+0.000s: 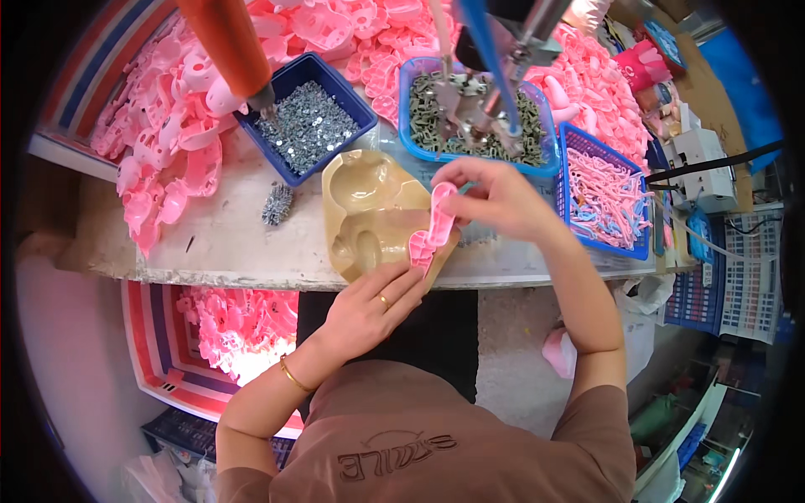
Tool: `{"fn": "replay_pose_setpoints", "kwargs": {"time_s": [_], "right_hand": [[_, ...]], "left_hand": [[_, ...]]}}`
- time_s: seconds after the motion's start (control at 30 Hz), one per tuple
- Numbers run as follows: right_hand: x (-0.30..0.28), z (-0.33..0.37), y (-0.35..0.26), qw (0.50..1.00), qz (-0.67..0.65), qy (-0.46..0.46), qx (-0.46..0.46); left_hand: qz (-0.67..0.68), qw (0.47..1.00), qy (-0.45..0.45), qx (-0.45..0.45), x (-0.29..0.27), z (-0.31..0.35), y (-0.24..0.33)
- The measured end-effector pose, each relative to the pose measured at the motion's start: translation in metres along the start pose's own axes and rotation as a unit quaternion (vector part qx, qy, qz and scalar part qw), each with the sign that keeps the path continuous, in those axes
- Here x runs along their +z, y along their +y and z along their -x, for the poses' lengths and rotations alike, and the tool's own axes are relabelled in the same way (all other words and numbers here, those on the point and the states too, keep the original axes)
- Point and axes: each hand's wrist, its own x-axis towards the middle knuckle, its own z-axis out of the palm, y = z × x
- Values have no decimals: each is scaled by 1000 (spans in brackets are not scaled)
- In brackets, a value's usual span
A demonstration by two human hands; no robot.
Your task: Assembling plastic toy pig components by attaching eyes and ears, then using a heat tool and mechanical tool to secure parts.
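A tan, glossy block with rounded hollows [362,220] lies on the worktable in front of me. At its right edge my right hand [495,199] pinches a long pink plastic piece [442,216] between thumb and fingers. Just below, a ribbed pink plastic piece [422,248] sits on the block's lower right side; whether the two pink pieces are joined, I cannot tell. My left hand [369,306] rests with stretched fingers at the block's near edge, fingertips touching the ribbed piece. Its thumb is hidden.
A blue bin of small screws [306,126], a bin of grey-green metal parts [419,105] and a basket of pink and blue strips [604,197] ring the block. An orange power screwdriver [226,50] and a metal machine head [478,109] hang above. Pink shells [180,151] pile up behind.
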Motion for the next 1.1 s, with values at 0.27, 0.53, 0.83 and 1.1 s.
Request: {"fn": "replay_pose_setpoints", "kwargs": {"time_s": [0.27, 0.53, 0.83, 1.1], "right_hand": [[73, -15, 9, 957, 258, 1, -130], [83, -8, -17, 921, 359, 20, -151], [78, -1, -13, 945, 299, 45, -123], [83, 3, -8, 948, 291, 19, -123]], "left_hand": [[22, 998, 16, 57, -18, 26, 4], [-16, 987, 139, -78, -50, 45, -52], [-267, 906, 251, -211, -157, -43, -235], [-338, 891, 6, -302, -161, -124, -261]]}}
